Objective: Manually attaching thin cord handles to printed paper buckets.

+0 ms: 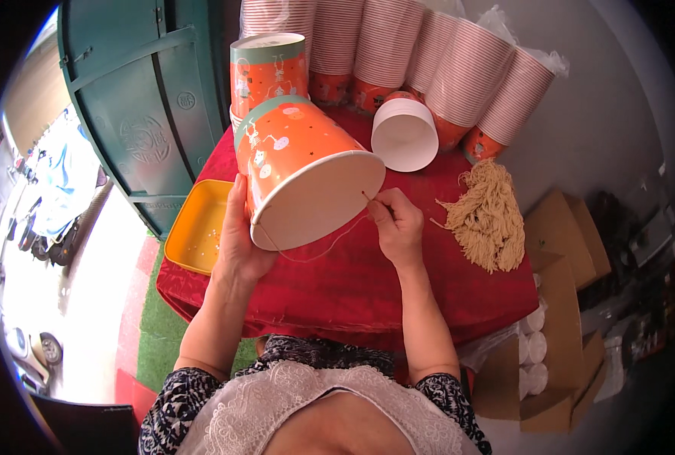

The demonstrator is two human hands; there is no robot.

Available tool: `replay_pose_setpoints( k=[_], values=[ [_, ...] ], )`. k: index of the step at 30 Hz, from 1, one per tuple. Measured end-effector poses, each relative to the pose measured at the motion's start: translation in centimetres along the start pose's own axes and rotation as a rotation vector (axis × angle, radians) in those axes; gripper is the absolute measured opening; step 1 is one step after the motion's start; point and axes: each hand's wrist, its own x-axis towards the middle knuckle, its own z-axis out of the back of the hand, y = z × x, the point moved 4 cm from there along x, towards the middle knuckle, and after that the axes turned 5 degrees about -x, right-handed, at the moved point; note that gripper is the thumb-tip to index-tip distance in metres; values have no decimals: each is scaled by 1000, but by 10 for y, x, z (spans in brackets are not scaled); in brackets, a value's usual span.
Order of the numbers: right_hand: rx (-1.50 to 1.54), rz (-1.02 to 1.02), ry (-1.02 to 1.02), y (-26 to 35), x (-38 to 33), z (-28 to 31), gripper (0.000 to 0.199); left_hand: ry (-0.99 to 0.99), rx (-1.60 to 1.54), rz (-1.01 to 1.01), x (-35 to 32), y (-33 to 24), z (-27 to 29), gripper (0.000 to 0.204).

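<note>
A large orange paper bucket (307, 144) with a green band and small skeleton figures is tilted so its white open mouth faces me. My left hand (240, 235) grips its left side near the rim. A thin tan cord (318, 256) hangs in a loop across the mouth, running from the left rim to the right rim. At the right rim my right hand (396, 224) pinches the cord's end between thumb and fingertips. A heap of the same tan cords (492, 220) lies on the red tablecloth (352, 292) to the right.
Behind stand tall stacks of nested buckets (387, 45). A single bucket (405, 135) lies with its mouth toward me, and another (269, 72) stands at back left. A yellow tray (188, 227) with small white bits sits at left. Cardboard boxes (557, 318) stand right of the table.
</note>
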Motion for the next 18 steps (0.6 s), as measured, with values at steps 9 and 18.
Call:
replay_pose_setpoints(
  k=[9, 18],
  values=[
    [-374, 26, -127, 34, -4, -3, 15, 135, 150, -189, 12, 5, 8, 58],
    [655, -175, 191, 64, -21, -47, 26, 208, 349, -285, 9, 26, -10, 58]
  ],
)
